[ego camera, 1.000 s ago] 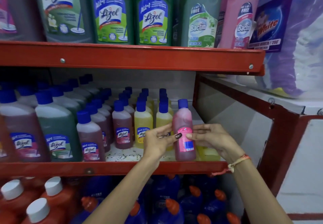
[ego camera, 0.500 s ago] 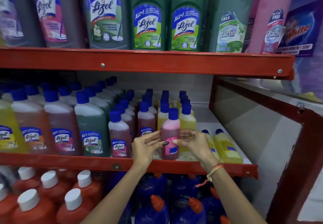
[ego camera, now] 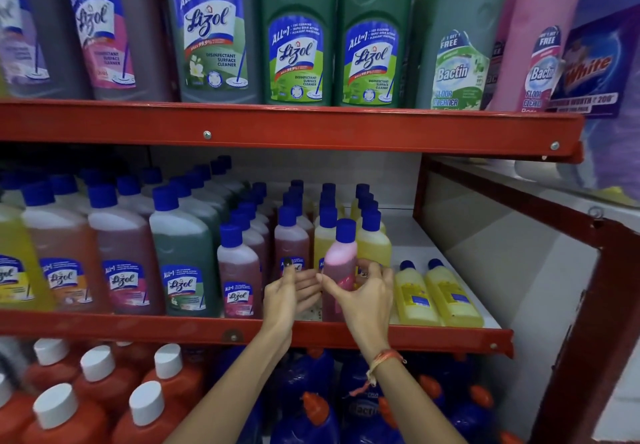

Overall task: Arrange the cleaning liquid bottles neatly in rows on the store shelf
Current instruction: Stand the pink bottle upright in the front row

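Observation:
A small pink bottle (ego camera: 341,263) with a blue cap stands upright at the front of the middle red shelf (ego camera: 138,326), just before the rows of small yellow bottles (ego camera: 372,243). My right hand (ego camera: 363,296) wraps its lower half, thumb across the front. My left hand (ego camera: 291,291) presses fingertips against its left side, thumb raised. Rows of small maroon bottles (ego camera: 239,270) stand to the left. Two yellow bottles (ego camera: 438,293) lie flat on the shelf to the right.
Larger Lizol bottles (ego camera: 183,256) fill the shelf's left part. Big bottles (ego camera: 298,35) line the upper shelf. Below sit orange bottles with white caps (ego camera: 100,374) and blue bottles (ego camera: 311,416). A red frame post (ego camera: 606,305) bounds the right.
The pink bottle has shifted left along the shelf front toward the yellow rows, both hands with it. My view has swung left and back, showing more of the shelf.

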Demonstrator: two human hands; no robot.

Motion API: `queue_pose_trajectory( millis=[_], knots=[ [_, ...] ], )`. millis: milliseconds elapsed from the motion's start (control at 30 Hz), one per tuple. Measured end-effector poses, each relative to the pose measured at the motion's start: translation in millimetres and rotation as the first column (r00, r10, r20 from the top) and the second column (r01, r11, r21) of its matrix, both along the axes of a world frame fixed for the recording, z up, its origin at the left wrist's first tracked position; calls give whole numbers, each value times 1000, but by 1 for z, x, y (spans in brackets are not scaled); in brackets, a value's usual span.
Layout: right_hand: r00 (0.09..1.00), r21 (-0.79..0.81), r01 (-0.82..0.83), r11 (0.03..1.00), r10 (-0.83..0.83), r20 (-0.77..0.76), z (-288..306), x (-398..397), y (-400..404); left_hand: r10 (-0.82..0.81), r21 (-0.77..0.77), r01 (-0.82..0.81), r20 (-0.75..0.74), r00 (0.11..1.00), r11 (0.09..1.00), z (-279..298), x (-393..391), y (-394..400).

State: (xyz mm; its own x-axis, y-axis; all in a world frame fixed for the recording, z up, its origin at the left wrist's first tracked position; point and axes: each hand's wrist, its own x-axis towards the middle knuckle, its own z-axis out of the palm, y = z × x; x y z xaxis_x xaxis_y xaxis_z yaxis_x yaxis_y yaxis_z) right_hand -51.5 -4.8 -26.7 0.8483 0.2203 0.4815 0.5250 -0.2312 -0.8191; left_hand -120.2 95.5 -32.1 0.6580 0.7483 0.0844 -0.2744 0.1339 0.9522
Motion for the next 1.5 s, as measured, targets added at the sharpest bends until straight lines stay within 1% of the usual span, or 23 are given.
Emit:
queue_pose_trajectory(
  millis=[67,100,200,300,367,400,433,467,533,600,667,767,833,900,967,1133,1233,1333,1400,1433,1500],
  knots=[
    [1000,-11,-16,1000,16,-9,1,3,-1,-25,1,25,-10,1000,1000,0,-2,0],
    [998,-5,-53,999,53,-21,2,4,-4,-29,4,29,-14,999,1000,-1,-2,0],
    [962,89,-242,966,251,-111,3,11,-13,-26,35,27,-41,999,999,-1,-1,-3],
    [868,164,-416,895,444,-221,3,24,-24,-21,101,28,-75,997,994,-2,-3,-8],
    [775,197,-531,824,566,-281,4,29,-30,-29,145,41,-82,996,989,-2,-5,-13],
    [737,194,-578,793,609,-293,5,30,-31,-36,165,49,-81,996,985,-1,-6,-15],
    [720,169,-609,775,629,-293,6,31,-33,-40,182,54,-80,996,982,1,-7,-18],
    [716,144,-624,768,636,-289,5,31,-33,-38,196,53,-77,996,979,2,-7,-20],
    [744,125,-603,788,612,-270,2,33,-35,-29,219,42,-66,997,975,3,-10,-22],
    [796,133,-532,836,547,-259,-5,33,-38,-36,245,53,-73,997,968,1,-13,-23],
    [854,95,-454,886,462,-237,-14,29,-41,-55,263,77,-90,994,962,-3,-17,-22],
    [928,-15,-350,937,344,-144,-23,18,-42,-62,277,88,-100,993,957,-6,-21,-22],
    [953,-56,-298,953,293,-74,-24,13,-39,-64,289,91,-102,993,953,-8,-24,-22],
    [960,-63,-278,959,275,-46,-23,8,-35,-38,304,72,-115,993,950,-9,-27,-24],
    [961,-57,-274,960,271,-54,-20,2,-31,15,317,27,-129,991,948,-10,-31,-23],
    [948,-52,-313,948,310,-67,-17,-14,-15,124,360,-67,-138,983,931,-16,-45,-10],
    [947,-43,-321,946,319,-47,-17,-23,-6,147,390,-76,-155,977,918,-17,-54,-4],
    [942,-42,-334,941,332,-52,-16,-25,-5,145,425,-56,-180,973,904,-13,-62,-7],
    [935,-49,-351,935,348,-63,-16,-25,-7,172,456,-68,-189,967,887,-7,-68,-15],
    [933,-56,-357,932,353,-68,-15,-24,-8,201,474,-93,-182,963,876,-5,-71,-21],
    [934,-70,-355,932,349,-82,-15,-22,-12,310,525,-208,-113,944,825,-3,-77,-35]
  ],
)
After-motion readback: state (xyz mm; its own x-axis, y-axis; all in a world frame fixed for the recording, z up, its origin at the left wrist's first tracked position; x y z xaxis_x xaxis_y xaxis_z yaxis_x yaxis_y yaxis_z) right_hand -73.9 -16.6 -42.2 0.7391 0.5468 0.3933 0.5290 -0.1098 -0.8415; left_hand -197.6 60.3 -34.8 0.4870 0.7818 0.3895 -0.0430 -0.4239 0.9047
